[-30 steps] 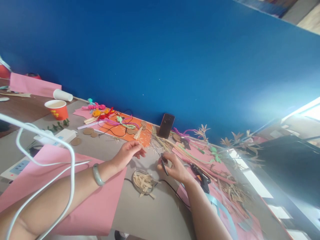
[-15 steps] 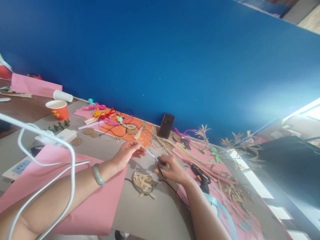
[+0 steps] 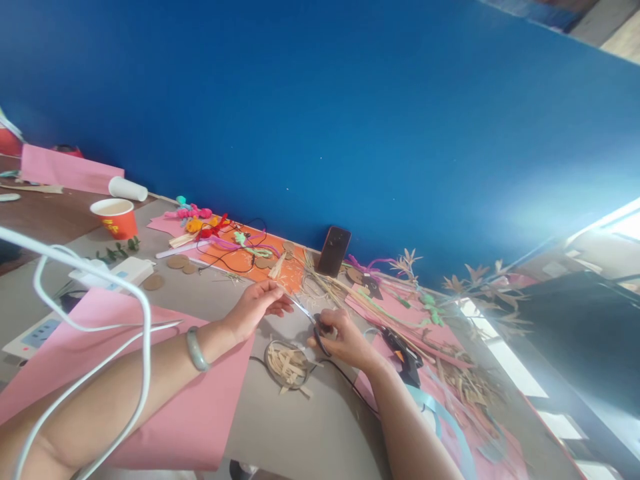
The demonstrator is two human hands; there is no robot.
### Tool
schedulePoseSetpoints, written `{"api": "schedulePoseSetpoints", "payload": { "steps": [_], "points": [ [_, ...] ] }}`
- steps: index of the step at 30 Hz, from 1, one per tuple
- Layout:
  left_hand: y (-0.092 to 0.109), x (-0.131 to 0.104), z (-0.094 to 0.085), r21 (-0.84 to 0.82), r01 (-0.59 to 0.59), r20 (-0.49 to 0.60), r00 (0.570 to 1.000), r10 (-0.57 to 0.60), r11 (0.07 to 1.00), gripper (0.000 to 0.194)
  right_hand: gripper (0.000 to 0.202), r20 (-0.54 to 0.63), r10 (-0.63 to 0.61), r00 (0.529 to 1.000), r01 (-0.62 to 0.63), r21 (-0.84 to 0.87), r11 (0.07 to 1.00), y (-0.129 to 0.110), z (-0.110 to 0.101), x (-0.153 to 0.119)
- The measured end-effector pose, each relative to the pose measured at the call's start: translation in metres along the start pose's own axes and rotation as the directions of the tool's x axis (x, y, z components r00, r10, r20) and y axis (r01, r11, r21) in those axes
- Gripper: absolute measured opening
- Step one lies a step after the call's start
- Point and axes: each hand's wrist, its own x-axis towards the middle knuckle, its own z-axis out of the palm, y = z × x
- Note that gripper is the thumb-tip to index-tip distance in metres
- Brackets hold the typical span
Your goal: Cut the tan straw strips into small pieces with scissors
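Note:
My right hand [image 3: 340,337] grips black-handled scissors [image 3: 320,331], whose blades point up and left toward my left hand [image 3: 260,307]. Thumb and index finger of my left hand pinch a pale fan-shaped strip [image 3: 276,268] near the blade tips; its other fingers curl loosely. Below the hands, a dark ring filled with woven tan strips [image 3: 287,365] lies on the grey table [image 3: 280,440]. A green bangle sits on my left wrist.
Pink paper [image 3: 185,427] lies under my left arm. A black glue gun [image 3: 406,360] and dried stems are at the right. A phone [image 3: 334,251] leans on the blue wall. A red cup [image 3: 116,219] stands left. A white cable [image 3: 146,347] hangs in front.
The scissor blades look slightly more spread than before. Both hands have stayed in nearly the same place.

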Motion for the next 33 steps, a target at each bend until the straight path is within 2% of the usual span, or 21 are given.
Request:
{"api": "schedulePoseSetpoints", "payload": {
  "steps": [33],
  "points": [
    [0.0028,-0.0041,0.0032,0.031,-0.018,0.011,1.0,0.018,0.999,0.024,0.045,-0.004,-0.003,1.0,0.004,0.083,0.997,0.0028,-0.0021,0.0021]
  ]
}}
